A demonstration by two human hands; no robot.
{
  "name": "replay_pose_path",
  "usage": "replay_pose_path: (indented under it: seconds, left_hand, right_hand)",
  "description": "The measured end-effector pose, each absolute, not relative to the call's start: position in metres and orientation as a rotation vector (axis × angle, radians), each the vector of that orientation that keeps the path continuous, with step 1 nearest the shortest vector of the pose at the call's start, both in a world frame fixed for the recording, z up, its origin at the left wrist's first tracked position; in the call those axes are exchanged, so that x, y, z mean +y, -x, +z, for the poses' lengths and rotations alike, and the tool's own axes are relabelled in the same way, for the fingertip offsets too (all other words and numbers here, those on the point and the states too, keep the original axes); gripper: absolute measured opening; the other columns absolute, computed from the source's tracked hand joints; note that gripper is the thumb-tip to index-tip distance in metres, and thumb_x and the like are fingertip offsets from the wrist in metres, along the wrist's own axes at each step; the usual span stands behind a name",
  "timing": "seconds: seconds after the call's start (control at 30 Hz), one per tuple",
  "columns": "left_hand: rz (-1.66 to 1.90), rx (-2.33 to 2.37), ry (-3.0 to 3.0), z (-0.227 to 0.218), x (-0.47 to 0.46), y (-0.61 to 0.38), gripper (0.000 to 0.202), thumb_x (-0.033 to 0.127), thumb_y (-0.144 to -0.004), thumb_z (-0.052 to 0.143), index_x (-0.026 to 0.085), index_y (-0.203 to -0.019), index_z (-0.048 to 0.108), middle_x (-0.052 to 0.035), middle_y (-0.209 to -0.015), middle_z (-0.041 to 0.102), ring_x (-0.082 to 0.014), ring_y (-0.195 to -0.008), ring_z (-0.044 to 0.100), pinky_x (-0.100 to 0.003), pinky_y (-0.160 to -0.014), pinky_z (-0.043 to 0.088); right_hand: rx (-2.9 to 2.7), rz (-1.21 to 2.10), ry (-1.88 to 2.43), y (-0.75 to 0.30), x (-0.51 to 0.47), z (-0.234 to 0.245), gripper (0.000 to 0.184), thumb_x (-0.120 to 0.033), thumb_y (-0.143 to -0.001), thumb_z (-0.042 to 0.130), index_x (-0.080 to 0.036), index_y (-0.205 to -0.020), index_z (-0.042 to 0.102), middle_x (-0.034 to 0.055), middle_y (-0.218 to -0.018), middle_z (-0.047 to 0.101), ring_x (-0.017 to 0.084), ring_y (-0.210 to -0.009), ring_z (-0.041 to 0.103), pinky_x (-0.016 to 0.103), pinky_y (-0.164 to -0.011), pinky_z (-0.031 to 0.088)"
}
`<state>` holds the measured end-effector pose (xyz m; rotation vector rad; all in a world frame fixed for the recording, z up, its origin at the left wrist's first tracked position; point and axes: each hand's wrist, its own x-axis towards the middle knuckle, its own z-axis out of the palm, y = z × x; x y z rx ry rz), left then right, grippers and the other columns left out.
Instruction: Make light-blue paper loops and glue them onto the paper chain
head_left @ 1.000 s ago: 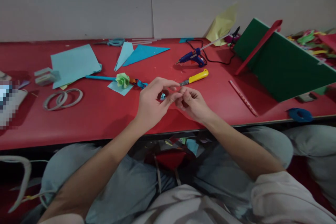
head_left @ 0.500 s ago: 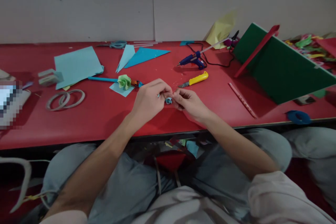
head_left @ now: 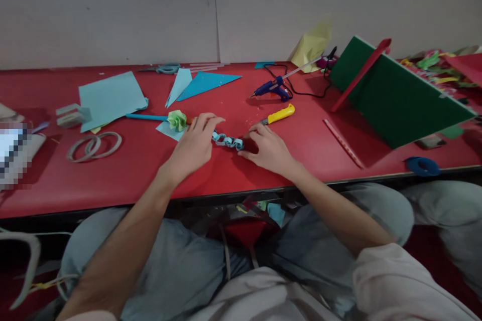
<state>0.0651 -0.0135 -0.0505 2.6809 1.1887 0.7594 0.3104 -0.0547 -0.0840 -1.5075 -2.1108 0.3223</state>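
A chain of light-blue paper loops [head_left: 228, 141] lies across the red tabletop between my hands. My left hand [head_left: 196, 143] is over its left end, fingers stretched out and a little apart. That end of the chain goes out of sight beneath the hand. At the other end, my right hand [head_left: 270, 149] has its thumb and forefinger spread on either side of the last loop. A light-green paper flower [head_left: 176, 120] on a blue stick [head_left: 146, 117] is just beyond my left hand. Behind my right hand lies a yellow cutter knife [head_left: 280, 114].
A blue glue gun [head_left: 271, 89] with a black cord is at the back. Blue paper sheets [head_left: 111, 98] and tape rings [head_left: 109, 144] lie left. A green board [head_left: 391, 98] leans at right, near a pink strip [head_left: 343, 144] and a blue roll [head_left: 422, 166].
My hands have moved apart, and their fingers have loosened from a close pinch. The paper chain, mostly hidden before, now shows stretched out on the table.
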Motion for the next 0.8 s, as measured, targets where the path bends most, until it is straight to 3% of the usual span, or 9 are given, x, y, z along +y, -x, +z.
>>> replay_pose_path:
  seconds: [0.13,0.23,0.33,0.47,0.57,0.67,0.8]
  left_hand:
    - [0.729,1.146,-2.7,-0.053,-0.025,-0.081,0.02,0.026,-0.101,0.06,0.023,-0.119,0.07,-0.0114,-0.118,0.073,-0.0321,-0.115,0.066,-0.045,-0.101,0.049]
    - [0.778,1.081,-2.637,-0.059,-0.028,-0.092,0.038,0.034,-0.1,0.069,0.022,-0.135,0.065,-0.0134,-0.138,0.07,-0.0342,-0.128,0.062,-0.048,-0.107,0.047]
    - [0.83,1.111,-2.438,-0.064,-0.028,-0.098,0.033,0.033,-0.1,0.069,0.021,-0.132,0.068,-0.0111,-0.127,0.075,-0.0307,-0.12,0.066,-0.047,-0.105,0.049]
    - [0.913,1.121,-2.194,-0.066,-0.026,-0.1,0.018,0.03,-0.1,0.068,0.022,-0.115,0.075,-0.0061,-0.107,0.077,-0.0227,-0.099,0.07,-0.038,-0.092,0.054]
    - [1.006,1.07,-2.125,-0.067,-0.025,-0.1,0.019,0.035,-0.096,0.075,0.022,-0.11,0.076,-0.0058,-0.104,0.077,-0.022,-0.096,0.069,-0.036,-0.089,0.056]
    - [1.063,1.023,-2.104,-0.067,-0.025,-0.1,0.022,0.043,-0.096,0.076,0.023,-0.106,0.077,-0.0058,-0.102,0.077,-0.0216,-0.092,0.069,-0.037,-0.086,0.056]
    - [1.104,1.022,-2.107,-0.069,-0.025,-0.101,0.03,0.053,-0.097,0.072,0.024,-0.101,0.076,-0.0057,-0.098,0.077,-0.0214,-0.091,0.068,-0.035,-0.083,0.055]
  right_hand:
    - [-2.072,0.383,1.472,-0.303,-0.053,-0.086,0.021,-0.026,-0.094,0.072,-0.017,-0.114,0.071,0.0143,-0.117,0.074,0.03,-0.108,0.069,0.042,-0.089,0.053]
    - [-1.98,0.451,1.343,-0.306,-0.053,-0.082,0.032,-0.017,-0.09,0.069,-0.019,-0.122,0.068,0.0114,-0.117,0.078,0.027,-0.103,0.072,0.04,-0.089,0.053]
    - [-1.923,0.49,1.148,-0.309,-0.055,-0.076,0.032,-0.014,-0.087,0.066,-0.02,-0.119,0.07,0.0081,-0.113,0.078,0.022,-0.097,0.071,0.036,-0.086,0.053]
    - [-1.751,0.738,1.028,-0.307,-0.055,-0.071,0.022,-0.022,-0.091,0.066,-0.021,-0.112,0.073,0.0051,-0.102,0.077,0.017,-0.087,0.069,0.032,-0.076,0.053]
    - [-1.543,1.022,0.991,-0.305,-0.053,-0.072,0.019,-0.034,-0.09,0.074,-0.022,-0.106,0.075,0.005,-0.103,0.078,0.018,-0.092,0.071,0.033,-0.083,0.056]
    - [-1.334,1.238,0.932,-0.302,-0.052,-0.072,0.025,-0.037,-0.083,0.085,-0.025,-0.102,0.075,0.0021,-0.102,0.077,0.016,-0.095,0.071,0.034,-0.092,0.057]
    - [-1.215,1.379,0.907,-0.301,-0.055,-0.069,0.036,-0.035,-0.075,0.093,-0.026,-0.105,0.074,-0.0018,-0.094,0.074,0.013,-0.089,0.07,0.03,-0.09,0.057]
